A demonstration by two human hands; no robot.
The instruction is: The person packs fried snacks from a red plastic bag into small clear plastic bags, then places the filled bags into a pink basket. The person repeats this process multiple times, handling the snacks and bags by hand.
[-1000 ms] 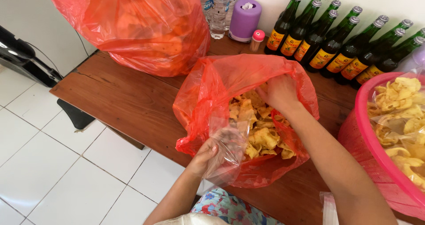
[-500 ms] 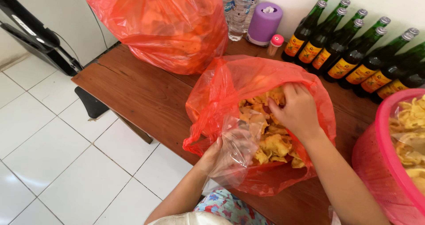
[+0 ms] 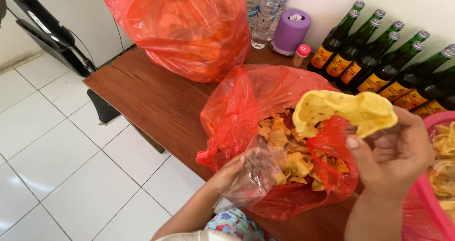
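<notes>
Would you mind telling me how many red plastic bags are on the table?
2. A big full bag sits at the table's far end; an open bag of crackers lies nearer, by the left hand. None seems hidden.

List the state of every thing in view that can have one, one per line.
Right hand: raised, closed on a large yellow cracker.
Left hand: holding a clear plastic bag at the red bag's rim.
Red bag of crackers: open, partly full.
Big red bag: full, standing on the wooden table.
Green bottles: upright, capped.
Water bottles: upright.
Pink basin: holds crackers.
</notes>
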